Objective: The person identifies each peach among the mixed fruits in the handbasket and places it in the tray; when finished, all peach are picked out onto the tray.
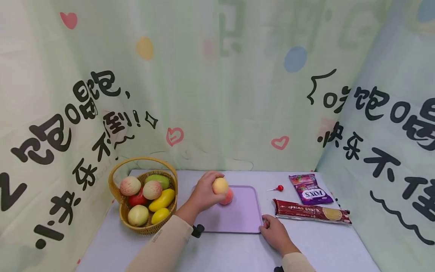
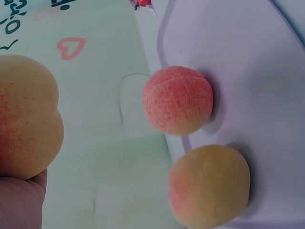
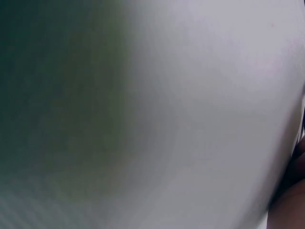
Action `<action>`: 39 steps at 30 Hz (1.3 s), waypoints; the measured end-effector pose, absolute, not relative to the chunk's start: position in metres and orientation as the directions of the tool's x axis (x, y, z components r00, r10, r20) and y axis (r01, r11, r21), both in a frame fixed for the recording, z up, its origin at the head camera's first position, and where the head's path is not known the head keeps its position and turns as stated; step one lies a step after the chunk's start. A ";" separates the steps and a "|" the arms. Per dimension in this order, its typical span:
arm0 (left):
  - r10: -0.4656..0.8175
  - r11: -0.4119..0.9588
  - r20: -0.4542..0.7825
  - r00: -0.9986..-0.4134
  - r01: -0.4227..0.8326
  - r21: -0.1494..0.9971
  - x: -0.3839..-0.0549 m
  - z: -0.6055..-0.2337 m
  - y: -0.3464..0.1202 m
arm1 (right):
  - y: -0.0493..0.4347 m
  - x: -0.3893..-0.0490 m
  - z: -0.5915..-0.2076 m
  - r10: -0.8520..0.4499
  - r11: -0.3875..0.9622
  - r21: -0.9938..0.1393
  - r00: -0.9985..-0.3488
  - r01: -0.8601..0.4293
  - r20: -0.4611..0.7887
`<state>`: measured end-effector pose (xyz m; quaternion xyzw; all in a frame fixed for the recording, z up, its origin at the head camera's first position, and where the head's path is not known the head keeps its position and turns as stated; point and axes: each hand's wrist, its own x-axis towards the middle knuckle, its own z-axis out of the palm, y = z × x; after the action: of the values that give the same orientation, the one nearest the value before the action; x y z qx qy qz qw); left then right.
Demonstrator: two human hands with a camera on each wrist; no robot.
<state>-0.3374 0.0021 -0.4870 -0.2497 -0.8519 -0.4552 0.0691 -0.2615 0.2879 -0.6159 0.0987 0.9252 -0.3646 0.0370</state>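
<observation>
In my left hand (image 1: 204, 192) is a pale yellow peach with a red blush (image 2: 26, 117), held above the far part of the lilac tray (image 1: 234, 219). A pink-red peach (image 2: 178, 100) and a yellowish peach (image 2: 209, 186) lie side by side on the tray in the left wrist view. From the head, the yellowish one is hidden behind my left hand. My right hand (image 1: 276, 232) pinches the tray's right edge near the front corner, its fingers curled. The right wrist view is mostly blurred, with part of that hand at its right border.
On the left stands a wicker basket (image 1: 113, 189) of fruit with a tall handle. Right of the tray lie a red lollipop (image 1: 280, 187), a purple Fox's candy bag (image 1: 310, 189) and a long dark red biscuit pack (image 1: 306, 210). Printed curtains (image 1: 217, 94) enclose the table.
</observation>
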 end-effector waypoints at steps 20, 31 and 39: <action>0.433 0.463 0.266 -0.861 0.466 0.754 -0.345 -0.489 0.043 | 0.287 -0.260 -0.611 0.156 0.707 -0.674 -0.977 0.212 -0.144; 0.462 0.477 0.237 -0.855 0.465 0.746 -0.354 -0.503 0.062 | 0.288 -0.260 -0.613 0.155 0.706 -0.676 -0.977 0.213 -0.145; 0.493 0.509 0.177 -0.852 0.447 0.735 -0.357 -0.508 0.073 | 0.287 -0.261 -0.613 0.165 0.707 -0.672 -0.976 0.218 -0.143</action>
<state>-0.3567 0.0732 -0.5078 -0.2706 -0.8683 -0.4148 -0.0274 -0.2606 0.2875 -0.6130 0.1039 0.9232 -0.3683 0.0361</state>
